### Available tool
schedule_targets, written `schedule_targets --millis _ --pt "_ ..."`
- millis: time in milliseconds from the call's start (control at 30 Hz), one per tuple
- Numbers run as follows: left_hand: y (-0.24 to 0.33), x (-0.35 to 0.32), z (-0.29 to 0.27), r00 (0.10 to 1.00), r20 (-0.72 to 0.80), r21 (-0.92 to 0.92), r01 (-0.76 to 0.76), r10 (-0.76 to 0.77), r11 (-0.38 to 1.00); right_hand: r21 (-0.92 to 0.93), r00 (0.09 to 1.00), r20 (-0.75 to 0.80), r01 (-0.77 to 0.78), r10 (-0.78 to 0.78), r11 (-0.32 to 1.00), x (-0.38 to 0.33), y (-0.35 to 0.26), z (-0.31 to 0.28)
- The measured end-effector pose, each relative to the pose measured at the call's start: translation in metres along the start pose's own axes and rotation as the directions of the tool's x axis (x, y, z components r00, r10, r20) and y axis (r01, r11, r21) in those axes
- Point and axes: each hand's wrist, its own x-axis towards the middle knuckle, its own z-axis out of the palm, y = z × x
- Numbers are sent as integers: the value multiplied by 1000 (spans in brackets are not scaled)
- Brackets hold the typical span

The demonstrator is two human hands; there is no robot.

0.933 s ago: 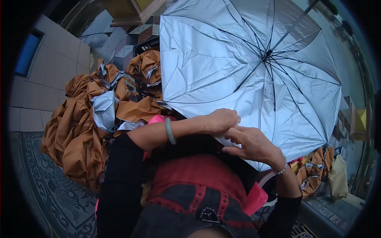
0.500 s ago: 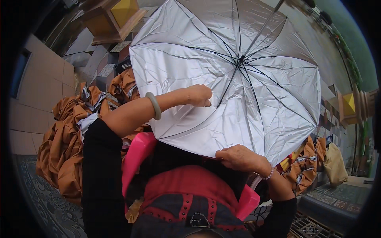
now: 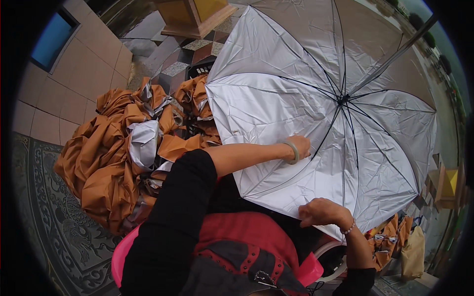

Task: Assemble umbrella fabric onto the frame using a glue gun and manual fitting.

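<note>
An open umbrella (image 3: 276, 108) lies across my lap with its silvery inside toward me. Its dark ribs meet at a hub (image 3: 343, 100), and the shaft (image 3: 395, 61) slants up to the far right. Over the near left panel is my left hand (image 3: 299, 146), fingers curled; whatever they may hold is hidden. My right hand (image 3: 323, 213) is closed at the near hem, its fingertips pinching the canopy edge. A pale bangle (image 3: 292, 152) circles my left wrist and a beaded bracelet (image 3: 349, 227) my right.
Crumpled brown fabric with silver lining (image 3: 108, 167) is heaped at my left, beside a black crate (image 3: 201, 68). More brown fabric (image 3: 387, 241) and a tan bag (image 3: 413, 252) stand at the right. Pink chair arms (image 3: 310, 270) flank me. A tiled wall (image 3: 84, 74) rises at left.
The view has swung left, so the umbrella sits further right and more of the fabric heap shows. My left hand stays over the canopy and my right hand at its near hem.
</note>
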Motion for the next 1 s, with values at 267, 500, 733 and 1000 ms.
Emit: schedule_targets --millis 267,500,733,1000 --pt "27 15 21 972 231 -177 -3 44 984 -238 708 -683 16 -179 971 108 -82 30" --pt "-17 -30 -69 955 -279 614 100 97 783 2 785 -616 88 -68 996 79 -41 79" --pt "-84 -104 -82 984 -2 258 171 -176 951 54 675 -724 -154 145 987 15 -24 157" --pt "-62 -116 -74 963 -18 -106 264 -268 959 -233 367 -911 -76 -191 969 92 -66 137"
